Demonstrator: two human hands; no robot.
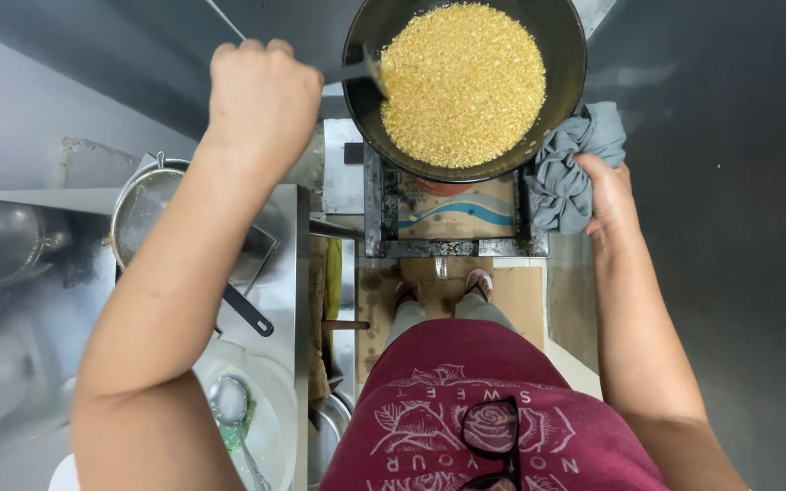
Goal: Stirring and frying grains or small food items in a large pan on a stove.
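A black wok (564,64) full of golden-yellow grains (462,84) sits on a metal burner frame (448,245) in front of me. My left hand (261,95) is closed around the handle of a metal ladle (357,71) whose end dips into the grains at the wok's left rim. Over on the wok's right side, my right hand (609,195) grips a bunched grey cloth (575,168) pressed against the rim.
A steel counter (38,300) on the left carries a wire-mesh strainer (152,214), a black-handled utensil (247,311) and a white bowl (270,400) with a spoon (229,405). My feet (443,286) stand on cardboard below the burner. Grey floor lies to the right.
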